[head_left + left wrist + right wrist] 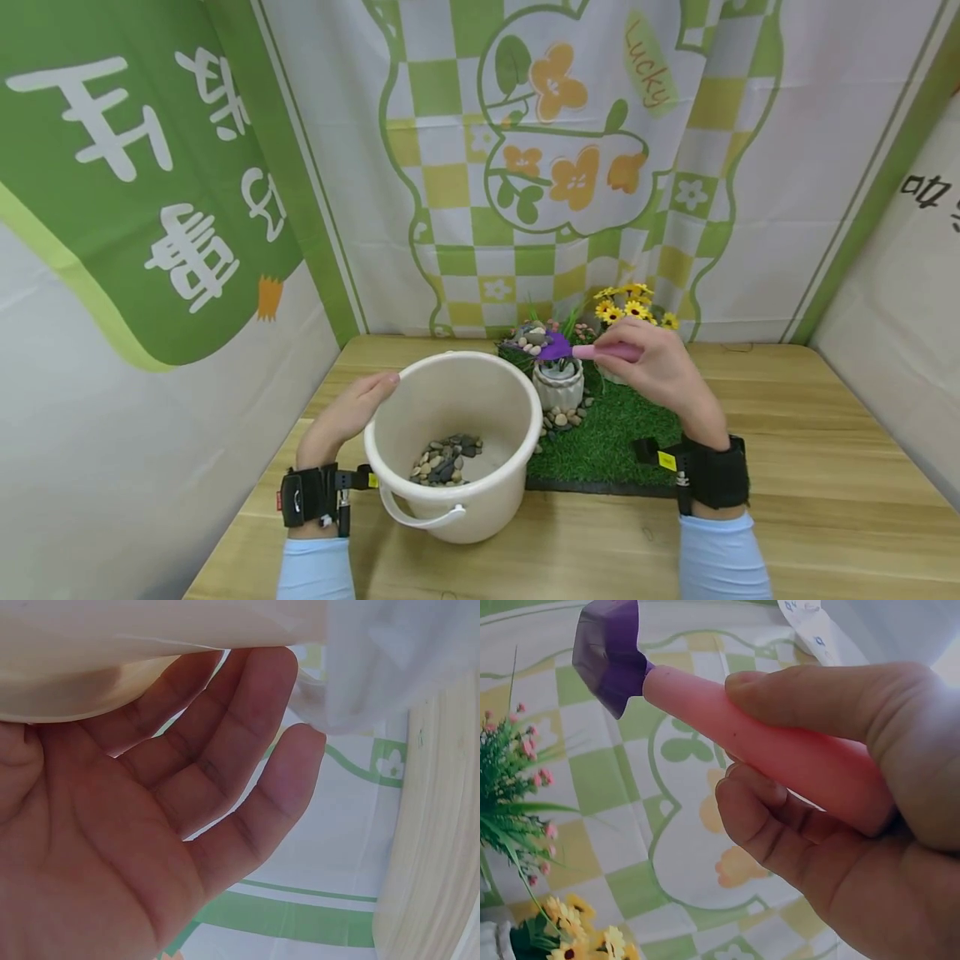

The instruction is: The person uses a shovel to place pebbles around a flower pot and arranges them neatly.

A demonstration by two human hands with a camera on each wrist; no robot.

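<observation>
A pink-handled toy shovel with a purple scoop [555, 347] is held by my right hand [660, 362], its thumb along the handle [765, 742]. In the head view the scoop appears over a white ribbed pot [559, 387] with something glassy or pale inside. Pebbles [531, 338] show by the scoop's left edge; I cannot tell whether it carries any. My left hand [348, 417] holds the cream bucket [480, 500] at its left rim, thumb at the rim, fingers [259, 697] bent against the outer wall. Grey and tan pebbles [446, 461] lie on the bucket's floor.
A green turf mat [607, 446] lies right of the bucket, with small stones [564, 417] around the pot's foot. Yellow flowers [633, 308] and pink-flowered grass [517, 780] stand toward the back. Printed cloth [450, 167] hangs behind the wooden table [810, 475].
</observation>
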